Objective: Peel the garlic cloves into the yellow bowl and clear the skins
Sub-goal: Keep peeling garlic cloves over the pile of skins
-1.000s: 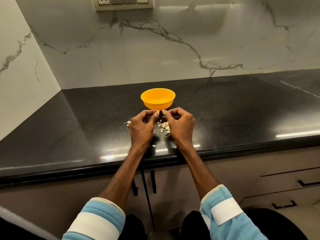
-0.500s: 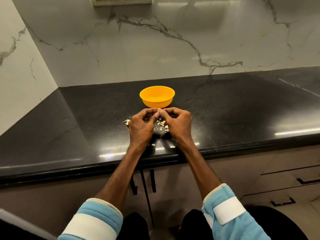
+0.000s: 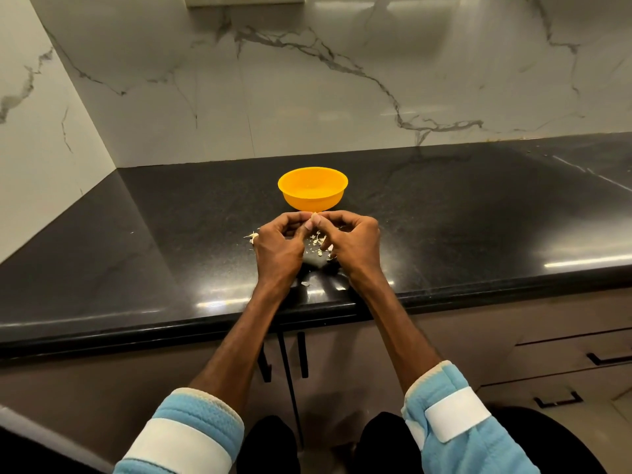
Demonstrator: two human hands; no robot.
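Two hands: both raised together just in front of the round yellow plastic bowl point(image 3: 313, 202), fingertips meeting.
Left hand point(image 3: 278, 248): fingers curled in, thumb and forefinger pinching a small pale garlic clove point(image 3: 313, 216). Most of the clove is hidden behind the fingertips.
Right hand point(image 3: 355, 246): curled too, thumb tip pressed on the same clove from the other side.
Clove spot: right at the near side of the bowl's base, held up off the counter, not inside the bowl.
Skins: loose papery skins point(image 3: 319, 242) lie on the glossy black stone countertop point(image 3: 444, 217) between the hands, on the bowl's near side. There are a few more skin bits point(image 3: 252, 236) to the bowl's front-left, and one stray flake point(image 3: 305, 284) further from the bowl, towards the counter edge.
Bowl inside: honestly can't tell what's in there.
Behind the bowl: white marble wall point(image 3: 342, 97) with grey veins.
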